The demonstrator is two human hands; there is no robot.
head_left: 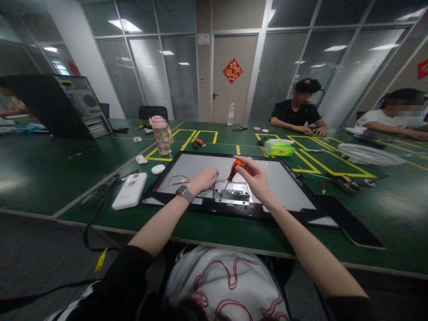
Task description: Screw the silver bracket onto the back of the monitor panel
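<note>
A flat display panel with a black frame (287,185) lies on the green table in front of me. Near its front edge sits a silver metal bracket (231,192). My right hand (257,176) is closed around the orange and black handle of a screwdriver (235,169), tilted with its shaft pointing down at the bracket. My left hand (204,180), with a watch (185,193) on the wrist, rests at the bracket's left side, fingers curled together. What those fingers hold, if anything, is hidden. Thin wires (177,180) run over the panel left of that hand.
Left of the panel lie a white power bank (130,191) and a small white case (158,169). Behind stand a pink-lidded bottle (161,136) and a green tissue pack (278,147). A black stand plate (351,220) lies right. Two people sit across at the right.
</note>
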